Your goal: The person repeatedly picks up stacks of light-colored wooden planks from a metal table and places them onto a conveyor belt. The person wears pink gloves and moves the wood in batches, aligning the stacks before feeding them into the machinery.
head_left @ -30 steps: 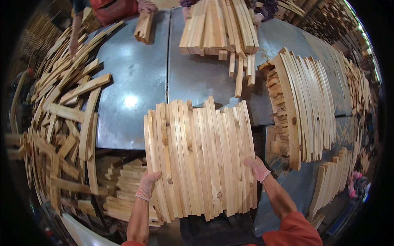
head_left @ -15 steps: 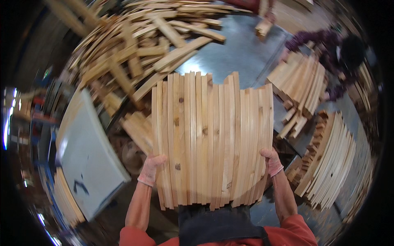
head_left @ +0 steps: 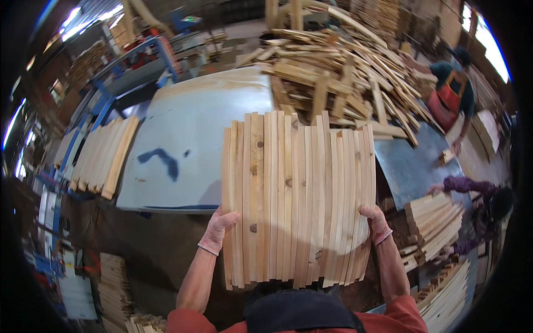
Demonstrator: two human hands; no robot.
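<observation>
A wide row of wooden strips (head_left: 297,200), packed side by side, is held up in front of my body. My left hand (head_left: 220,228), in a pale pinkish work glove, grips the row's left edge with the thumb over the front. On the opposite edge my right hand (head_left: 377,223), gloved alike, clamps the outermost strip. Both hands press inward; their other fingers are hidden behind the wood. The strips' upper ends are uneven, and a few show dark knots.
A pale metal table (head_left: 189,122) with a dark smudge lies ahead left, beside a row of strips (head_left: 105,155). A heap of loose boards (head_left: 344,77) rises beyond. Two co-workers stand at right, one in a red apron (head_left: 444,102), by a grey worktop (head_left: 416,161) and another bundle (head_left: 436,225).
My view has swung left, bringing the pale table in front of me and shifting the board heap and co-workers rightward. Both hands still hold the row of strips.
</observation>
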